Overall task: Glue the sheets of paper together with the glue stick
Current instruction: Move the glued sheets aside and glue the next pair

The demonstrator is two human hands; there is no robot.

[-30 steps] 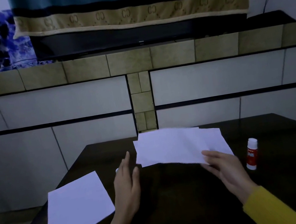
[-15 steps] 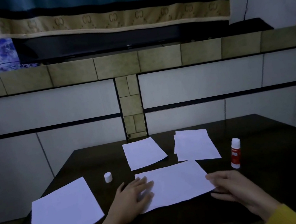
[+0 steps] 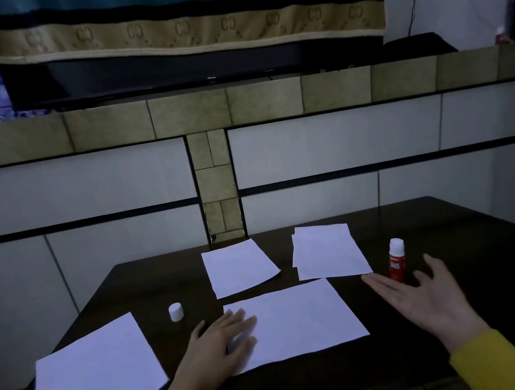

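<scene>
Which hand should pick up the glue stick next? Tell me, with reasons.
Right. The right hand is open, with the upright glue stick standing just beyond its fingers. The left hand lies flat on the nearest sheet, holding it in place.

A: What is worn on the arms?
B: Mustard-yellow long sleeves, knit-textured, ending at each wrist.
A: And the left hand (image 3: 217, 351) and right hand (image 3: 432, 299)?
B: Bare; no rings, watch or gloves visible.
</scene>
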